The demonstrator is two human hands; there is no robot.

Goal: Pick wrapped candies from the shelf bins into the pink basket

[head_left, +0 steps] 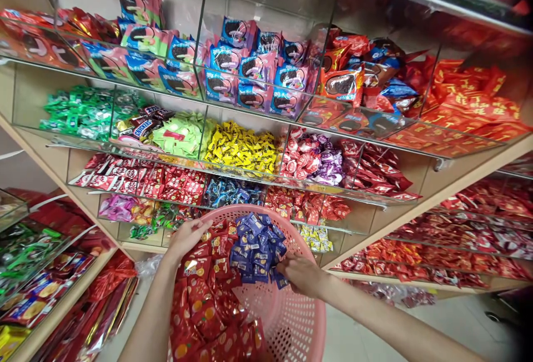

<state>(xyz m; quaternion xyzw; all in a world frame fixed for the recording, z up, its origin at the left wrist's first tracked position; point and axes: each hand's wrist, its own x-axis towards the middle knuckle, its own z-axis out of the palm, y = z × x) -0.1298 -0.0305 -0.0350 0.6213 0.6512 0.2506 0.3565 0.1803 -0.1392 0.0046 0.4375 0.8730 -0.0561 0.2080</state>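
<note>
A pink perforated plastic basket [314,309] is in front of me, tilted toward me. At its left rim is my left hand [188,241], closed around the edge with the thumb on top. Inside, on the left and near side, lie red candy packets [204,301] with orange prints. Small dark-blue candy packets [256,248] are heaped at the far side. My right hand [303,275] reaches in over the right rim, its curled fingers closed on a blue packet at the heap's right edge. The fingertips are partly hidden.
Beyond the basket rises a shelf of clear bins, with wrapped cookies [252,70], yellow candies [241,148] and green candies [83,112]. Shelves of red sweets [478,229] stand to the right. On the left is another rack with green packets [29,256]. Tiled floor [358,323] shows below.
</note>
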